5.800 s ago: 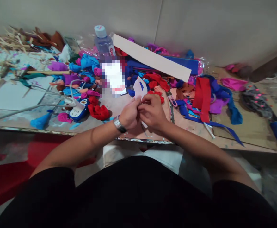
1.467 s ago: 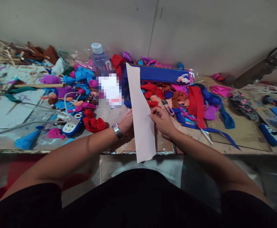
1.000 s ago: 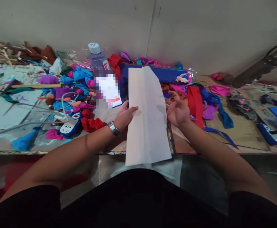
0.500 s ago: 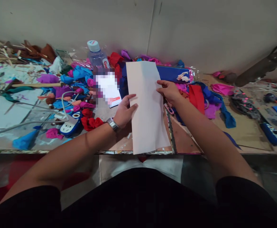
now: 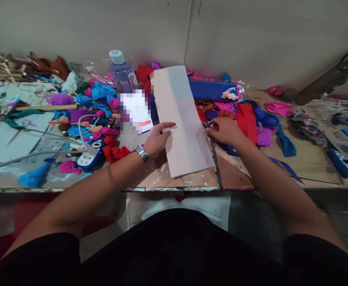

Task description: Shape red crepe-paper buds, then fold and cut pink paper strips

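Observation:
A pale pinkish sheet of paper [image 5: 182,123], long and narrow with a lengthwise crease, lies tilted in front of me, its top leaning left. My left hand [image 5: 159,139] grips its left edge, thumb and forefinger on the upper face, the other fingers hidden. Off the paper's right edge, my right hand [image 5: 224,130] has its fingertips drawn together low over the table, by a dark small object that I cannot make out. Beyond the right hand lie a red strip [image 5: 246,124] and crumpled blue, purple and pink pieces.
Left of the paper are a lit phone [image 5: 138,111], a bottle [image 5: 122,69] and a blue-and-white power strip [image 5: 90,155] with cables. Several coloured crumpled pieces surround them. A blue box [image 5: 212,90] sits behind, and a dark stand arm [image 5: 325,81] slants in at right.
My right hand has let go of the paper's right edge and moved down toward the table. The paper has tilted left and shifted away from me, still in my left hand.

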A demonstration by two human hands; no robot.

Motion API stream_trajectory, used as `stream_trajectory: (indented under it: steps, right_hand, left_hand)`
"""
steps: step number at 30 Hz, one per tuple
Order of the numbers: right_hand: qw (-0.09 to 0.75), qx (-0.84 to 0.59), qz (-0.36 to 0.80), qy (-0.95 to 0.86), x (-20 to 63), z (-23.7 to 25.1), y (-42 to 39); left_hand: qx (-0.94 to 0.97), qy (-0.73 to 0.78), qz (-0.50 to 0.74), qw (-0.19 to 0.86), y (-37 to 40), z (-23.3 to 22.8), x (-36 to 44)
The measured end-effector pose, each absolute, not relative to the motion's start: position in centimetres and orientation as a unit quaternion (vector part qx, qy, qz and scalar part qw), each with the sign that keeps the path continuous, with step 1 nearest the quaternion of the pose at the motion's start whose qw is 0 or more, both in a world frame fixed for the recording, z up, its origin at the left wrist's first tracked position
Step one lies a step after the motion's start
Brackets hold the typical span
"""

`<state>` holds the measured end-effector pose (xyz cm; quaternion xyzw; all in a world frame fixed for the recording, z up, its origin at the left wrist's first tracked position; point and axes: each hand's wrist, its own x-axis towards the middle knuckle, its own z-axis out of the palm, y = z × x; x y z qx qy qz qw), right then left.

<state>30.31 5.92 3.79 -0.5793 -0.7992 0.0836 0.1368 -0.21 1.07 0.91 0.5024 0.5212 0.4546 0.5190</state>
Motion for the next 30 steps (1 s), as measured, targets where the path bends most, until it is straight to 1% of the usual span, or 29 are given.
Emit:
stream_trajectory:
  steps: [1,3,5,6,7,9,12,14,16,19,23,24,26,30]
  right_hand:
    - [0.120,-0.568,0.067,-0.812,30.3,3.6,5.2]
    - [0.120,-0.561,0.050,-0.818,30.2,3.0,4.4]
    - [0.137,-0.577,0.068,-0.802,30.3,2.7,4.1]
    - [0.149,-0.594,0.097,-0.784,30.3,2.7,4.1]
    - [0.168,-0.614,0.143,-0.757,30.5,2.8,4.1]
    - [0.232,-0.644,0.276,-0.675,30.7,3.4,3.9]
    - [0.357,-0.599,0.486,-0.527,31.0,4.6,2.2]
    - [0.409,-0.545,0.570,-0.459,30.8,5.1,-0.1]
    - [0.437,-0.517,0.614,-0.405,30.5,5.1,-3.2]
    - [0.421,-0.475,0.680,-0.366,29.6,4.4,-8.3]
    - [0.363,-0.408,0.775,-0.318,28.5,3.1,-14.0]
    - [0.334,-0.397,0.796,-0.312,28.3,2.9,-15.0]
    - [0.308,-0.388,0.818,-0.293,27.9,2.7,-16.5]
    - [0.313,-0.381,0.832,-0.253,27.1,2.5,-17.9]
  left_hand:
    - [0.501,0.522,0.453,0.521,1.1,0.8,-0.3]
    - [0.515,0.514,0.449,0.519,1.1,0.7,-0.4]
    - [0.536,0.506,0.439,0.513,1.1,0.7,-0.5]
    - [0.543,0.505,0.434,0.511,1.0,0.7,-0.5]
    - [0.547,0.506,0.430,0.510,1.0,0.8,-0.5]
    - [0.552,0.505,0.433,0.503,0.8,0.9,-0.5]
    - [0.552,0.500,0.445,0.497,0.4,1.1,-0.3]
    - [0.555,0.495,0.437,0.506,0.2,1.1,-0.2]
    - [0.571,0.484,0.419,0.513,0.1,0.9,-0.2]
    - [0.599,0.475,0.403,0.502,0.1,0.5,-0.2]
    - [0.596,0.485,0.416,0.486,0.1,0.1,-0.3]
    - [0.593,0.488,0.417,0.486,0.1,0.2,-0.3]
    - [0.585,0.495,0.415,0.491,0.0,0.4,-0.2]
    - [0.602,0.501,0.409,0.470,-0.1,0.7,-0.3]
